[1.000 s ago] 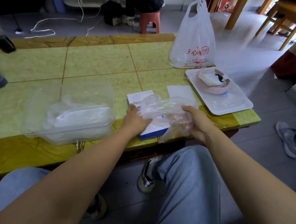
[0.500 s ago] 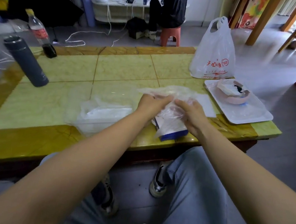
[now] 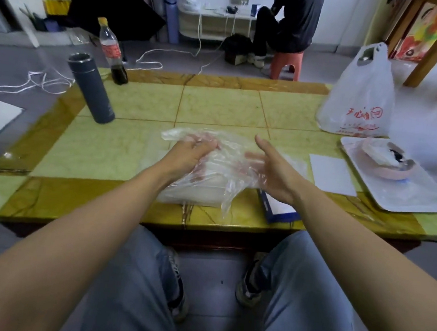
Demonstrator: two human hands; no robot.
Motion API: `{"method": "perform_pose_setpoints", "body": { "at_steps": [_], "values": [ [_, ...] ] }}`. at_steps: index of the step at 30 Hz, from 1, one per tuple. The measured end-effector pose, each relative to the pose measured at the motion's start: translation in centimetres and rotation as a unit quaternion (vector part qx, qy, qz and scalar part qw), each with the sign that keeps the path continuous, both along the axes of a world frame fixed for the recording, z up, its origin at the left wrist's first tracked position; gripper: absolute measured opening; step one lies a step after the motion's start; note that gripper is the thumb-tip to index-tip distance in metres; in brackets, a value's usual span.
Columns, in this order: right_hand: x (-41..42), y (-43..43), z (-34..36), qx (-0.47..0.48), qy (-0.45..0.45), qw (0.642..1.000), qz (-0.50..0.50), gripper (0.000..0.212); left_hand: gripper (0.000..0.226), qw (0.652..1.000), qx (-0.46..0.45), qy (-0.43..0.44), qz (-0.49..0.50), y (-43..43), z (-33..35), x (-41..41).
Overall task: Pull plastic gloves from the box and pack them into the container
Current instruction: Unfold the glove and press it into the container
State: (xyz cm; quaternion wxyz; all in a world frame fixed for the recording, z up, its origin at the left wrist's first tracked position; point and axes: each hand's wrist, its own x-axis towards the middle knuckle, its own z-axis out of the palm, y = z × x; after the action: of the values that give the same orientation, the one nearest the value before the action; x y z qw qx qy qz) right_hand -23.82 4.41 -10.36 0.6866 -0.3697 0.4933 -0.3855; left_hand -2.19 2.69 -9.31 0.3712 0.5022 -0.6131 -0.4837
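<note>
I watch both forearms reach in from the near edge of the table (image 3: 217, 106), roughly side by side. The left hand (image 3: 190, 154) lies palm down over the container (image 3: 190, 194), its fingers (image 3: 203, 141) fanned forward and only lightly bent. They show hazily through the thin film of a plastic glove (image 3: 227, 171) that drapes over them. The right hand (image 3: 273, 170) stands on edge with its palm facing the left one. Its thumb is raised and its fingers are straight and spread, their tips behind the same film and gripping nothing. The glove spans the gap between the two hands and hangs down over the container's right end. The clear container sits at the middle of the near edge, with pale gloves piled inside. The box (image 3: 279, 211), blue and white, lies just beside it to the right, under the right wrist. A dark flask (image 3: 94, 89) stands toward the far left corner, and a white tray (image 3: 409, 194) is at the right edge.
</note>
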Motion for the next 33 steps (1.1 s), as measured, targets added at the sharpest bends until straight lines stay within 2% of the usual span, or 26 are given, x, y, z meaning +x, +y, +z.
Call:
{"method": "perform_pose_setpoints", "body": {
  "at_steps": [2,4,7,11,13,14,16,18,20,22,25,26,28,30,33],
  "values": [
    [1.5,-0.7,0.1,-0.017,0.005,0.999,0.033,0.042,0.023,1.000,0.003,-0.015,-0.002,-0.3,0.0,1.0],
    [2.3,-1.7,-0.4,-0.036,0.028,0.999,-0.020,0.026,0.022,0.999,0.008,-0.046,0.011,-0.6,0.0,1.9],
    [3.1,-2.7,-1.2,-0.050,0.032,0.993,-0.103,0.013,0.036,0.994,0.048,-0.079,0.060,-1.4,-0.4,3.3],
    [4.9,-3.3,-1.7,-0.102,0.107,0.981,-0.127,0.016,0.051,0.971,0.192,0.003,0.142,-2.9,-1.2,4.3],
    [6.0,-3.7,-1.8,-0.118,0.127,0.973,-0.151,0.012,0.039,0.953,0.255,0.062,0.150,-3.5,-1.6,4.6],
    [6.5,-4.0,-1.8,-0.124,0.139,0.970,-0.155,0.013,0.027,0.951,0.255,0.077,0.160,-3.8,-1.8,4.6],
    [7.2,-4.7,-2.0,-0.128,0.155,0.968,-0.147,0.018,0.019,0.963,0.179,0.044,0.198,-4.1,-2.0,4.5],
    [7.6,-5.4,-2.3,-0.115,0.180,0.967,-0.137,0.025,0.025,0.972,0.059,-0.074,0.213,-4.6,-2.5,4.6],
    [7.6,-6.0,-2.1,-0.128,0.218,0.955,-0.155,0.037,0.031,0.960,-0.020,-0.204,0.191,-5.2,-3.2,4.8],
    [7.4,-6.6,-1.4,-0.190,0.247,0.927,-0.208,0.043,0.034,0.948,-0.044,-0.267,0.168,-6.0,-4.1,4.9],
    [7.6,-6.9,0.5,-0.304,0.259,0.880,-0.255,0.027,0.035,0.930,-0.068,-0.334,0.136,-7.1,-5.2,4.3],
    [7.9,-7.2,1.0,-0.321,0.254,0.881,-0.237,0.018,0.034,0.923,-0.075,-0.356,0.121,-7.4,-5.6,4.1],
    [8.8,-7.5,1.2,-0.304,0.260,0.908,-0.127,0.008,0.032,0.911,-0.078,-0.394,0.096,-7.9,-6.3,3.9],
    [9.9,-7.9,0.3,-0.211,0.293,0.932,0.021,0.006,0.030,0.903,-0.056,-0.419,0.075,-8.5,-7.3,3.9],
    [11.0,-8.7,-2.9,-0.046,0.321,0.938,0.121,0.009,0.030,0.901,0.009,-0.430,0.054,-9.0,-8.2,3.9]
  ]
}}
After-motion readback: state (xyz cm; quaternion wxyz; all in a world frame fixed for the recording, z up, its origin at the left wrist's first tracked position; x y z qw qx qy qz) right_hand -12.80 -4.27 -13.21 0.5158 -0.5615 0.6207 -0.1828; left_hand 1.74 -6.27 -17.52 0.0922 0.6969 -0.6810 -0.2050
